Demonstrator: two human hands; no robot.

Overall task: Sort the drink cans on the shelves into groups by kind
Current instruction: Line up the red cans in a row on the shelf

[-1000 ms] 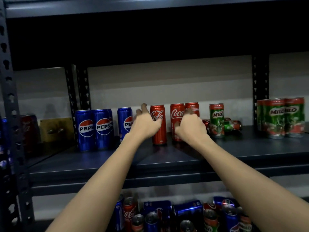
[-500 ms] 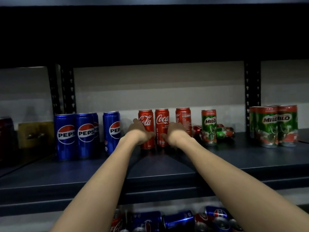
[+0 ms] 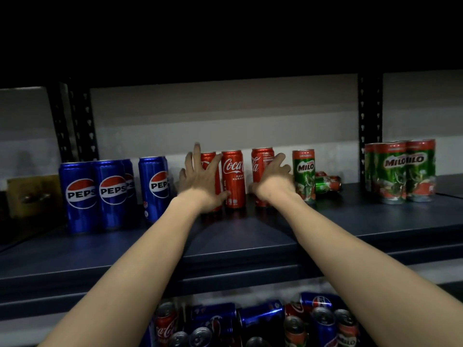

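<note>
Three red Coca-Cola cans stand side by side at the back of the middle shelf [image 3: 250,236]. My left hand [image 3: 200,180] hovers with fingers spread in front of the left Coca-Cola can [image 3: 210,160], its thumb near the foot of the middle Coca-Cola can [image 3: 233,180]. Fingers of my right hand [image 3: 273,179] are spread against the right Coca-Cola can [image 3: 261,159]. Neither hand grips a can. Blue Pepsi cans [image 3: 112,194] stand grouped at the left, with one more Pepsi can [image 3: 153,186] apart. A green Milo can [image 3: 303,176] stands just right of my right hand.
A Milo can [image 3: 328,182] lies on its side behind the upright one. A Milo group [image 3: 400,171] stands at the far right. Black shelf uprights [image 3: 369,111] rise at the back. A jumble of mixed cans [image 3: 260,319] lies on the lower shelf.
Both hands held curled round the Coca-Cola cans before; now their fingers have spread and lifted off. The cans stand closer together than a second ago.
</note>
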